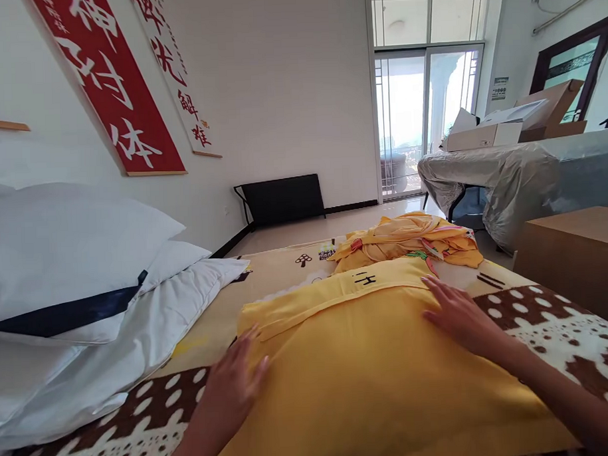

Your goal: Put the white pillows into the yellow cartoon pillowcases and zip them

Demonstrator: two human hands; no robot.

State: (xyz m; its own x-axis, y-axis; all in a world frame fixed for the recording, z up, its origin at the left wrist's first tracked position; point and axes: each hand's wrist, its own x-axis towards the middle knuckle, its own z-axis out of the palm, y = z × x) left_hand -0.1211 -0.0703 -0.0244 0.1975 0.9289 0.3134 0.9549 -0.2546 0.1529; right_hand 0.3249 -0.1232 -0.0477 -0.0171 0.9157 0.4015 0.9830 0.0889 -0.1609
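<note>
A pillow in a yellow pillowcase lies flat in front of me, its hemmed end with small dark lettering pointing away. My left hand rests on its left edge near the far corner, fingers stretched out. On the far right corner lies my right hand, its fingers also extended and spread. Both hands touch the cloth without gripping it. Just beyond the pillow is a crumpled heap of orange-yellow printed fabric. Beneath everything spreads a brown, white and cream patterned blanket.
White pillows are stacked at the left. A cardboard box stands at the right, near a plastic-covered table bearing opened boxes. A black folded panel leans by the far wall, left of glass doors.
</note>
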